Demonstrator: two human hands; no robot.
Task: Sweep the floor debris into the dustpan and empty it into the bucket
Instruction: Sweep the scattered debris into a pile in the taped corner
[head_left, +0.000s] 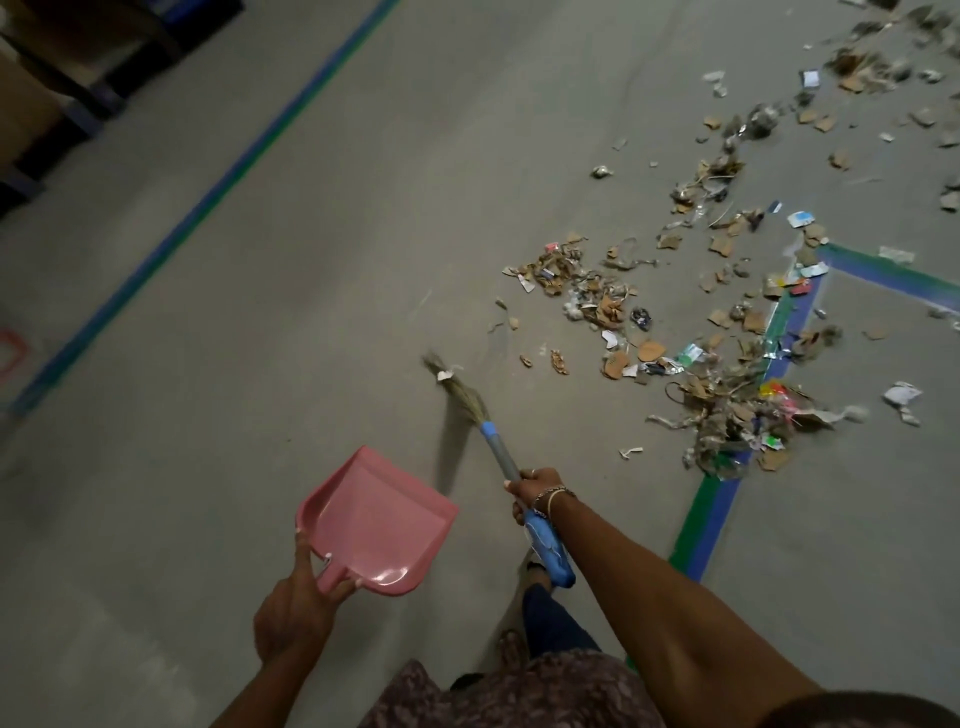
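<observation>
Head view: our left hand (293, 613) grips the pink dustpan (376, 519) by its handle, our right hand (535, 491) is curled around the broom (500, 453), debris (602, 306) lies scattered ahead.

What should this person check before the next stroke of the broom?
1. Right hand grip on the broom: ok, fingers wrapped round its handle.
2. Left hand grip on the pink dustpan: ok, held by its handle.
3. Dustpan has room: ok, nothing shows in it.
4. Dustpan beside the debris: not ok, it is apart, left of the broom.
5. Bristles at the main debris: not ok, they lie left of it.
6. Bucket nearby: cannot tell, not in view.
</observation>
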